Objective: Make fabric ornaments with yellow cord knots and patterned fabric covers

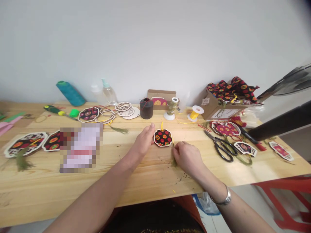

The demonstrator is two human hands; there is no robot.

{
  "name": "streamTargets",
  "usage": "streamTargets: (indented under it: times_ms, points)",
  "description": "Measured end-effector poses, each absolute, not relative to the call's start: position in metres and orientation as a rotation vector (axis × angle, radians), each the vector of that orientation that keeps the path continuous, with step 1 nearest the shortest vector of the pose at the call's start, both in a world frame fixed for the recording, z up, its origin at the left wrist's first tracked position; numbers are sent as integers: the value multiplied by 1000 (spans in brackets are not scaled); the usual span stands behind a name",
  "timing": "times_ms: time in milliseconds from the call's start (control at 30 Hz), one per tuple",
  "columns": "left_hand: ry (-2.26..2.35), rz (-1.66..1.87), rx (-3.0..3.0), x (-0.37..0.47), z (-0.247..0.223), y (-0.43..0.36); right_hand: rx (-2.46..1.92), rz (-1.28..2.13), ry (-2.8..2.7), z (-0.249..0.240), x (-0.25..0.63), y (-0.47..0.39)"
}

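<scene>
One scalloped black ornament [163, 138], pale rim [163, 146], right grip [187, 155] pinching tassel [174, 162], left grip [144, 138] unclear

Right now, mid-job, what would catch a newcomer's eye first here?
Probably the black ornament with red and yellow circles, between the left hand and the right hand, whose fingers are curled at an olive tassel. Next, the tilted teal thread cone at the table's back left. Then the cardboard box at the back right, with dark patterned fabric heaped above its rim.
</scene>
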State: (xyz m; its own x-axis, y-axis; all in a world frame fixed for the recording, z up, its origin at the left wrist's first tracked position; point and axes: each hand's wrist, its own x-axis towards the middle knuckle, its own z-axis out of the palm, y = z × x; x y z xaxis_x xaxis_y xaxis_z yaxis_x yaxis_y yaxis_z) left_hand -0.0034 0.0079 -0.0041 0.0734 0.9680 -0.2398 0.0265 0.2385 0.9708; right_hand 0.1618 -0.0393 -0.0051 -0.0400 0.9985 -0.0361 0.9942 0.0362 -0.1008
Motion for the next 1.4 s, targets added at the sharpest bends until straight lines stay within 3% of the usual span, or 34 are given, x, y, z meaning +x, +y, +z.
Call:
streamTargets:
  times_ms: [1000, 1400]
  points:
    - [1230, 998, 1088, -1, -5, 7, -2079, 467, -2056, 9, 153, -38]
    - [1239, 986, 1015, 0, -5, 7, -1940, 392, -2028, 7, 170, -2]
